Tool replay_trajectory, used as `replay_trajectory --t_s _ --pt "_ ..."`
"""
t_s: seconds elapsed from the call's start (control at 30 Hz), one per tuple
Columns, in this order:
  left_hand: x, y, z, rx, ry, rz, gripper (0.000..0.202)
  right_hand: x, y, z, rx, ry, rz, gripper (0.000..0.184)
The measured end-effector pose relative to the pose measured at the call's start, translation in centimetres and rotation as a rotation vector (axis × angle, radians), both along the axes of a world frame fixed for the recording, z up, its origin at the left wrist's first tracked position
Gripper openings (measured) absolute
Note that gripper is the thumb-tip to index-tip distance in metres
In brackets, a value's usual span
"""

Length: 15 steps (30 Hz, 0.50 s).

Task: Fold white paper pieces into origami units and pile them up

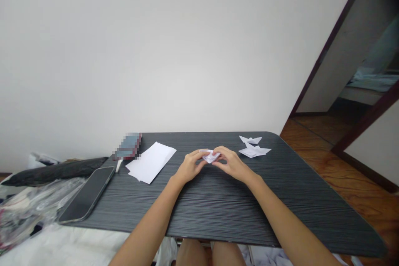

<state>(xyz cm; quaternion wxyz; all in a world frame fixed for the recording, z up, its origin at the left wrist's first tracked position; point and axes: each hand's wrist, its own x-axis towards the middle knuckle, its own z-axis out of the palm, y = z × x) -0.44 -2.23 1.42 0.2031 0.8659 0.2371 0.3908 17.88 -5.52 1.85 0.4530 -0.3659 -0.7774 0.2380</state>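
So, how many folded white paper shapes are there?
3: one held shape between left hand and right hand; one nearer shape, one farther shape, at right on the black table.

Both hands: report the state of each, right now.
Left hand: closed, holding the folded white paper by its left side.
Right hand: closed, holding the folded white paper by its right side.

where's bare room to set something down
Bare: the black tabletop right of the right forearm, in front of the pointed white folded papers; also between it and the left forearm. Crowded: left, with white paper sheets and a black rectangular phone, and centre, where both hands hold folded white paper.
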Motion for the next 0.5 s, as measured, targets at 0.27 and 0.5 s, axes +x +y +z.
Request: replay_trajectory --t_s 0.27,0.5 --pt "0.05 -0.01 -0.18 0.018 0.027 0.046 0.030 0.35 0.36 -0.70 0.126 -0.125 -0.098 0.016" --pt "0.23 -0.27 0.20 0.089 0.008 0.058 0.033 -0.47 -0.09 -0.03 0.166 -0.106 -0.116 0.021"
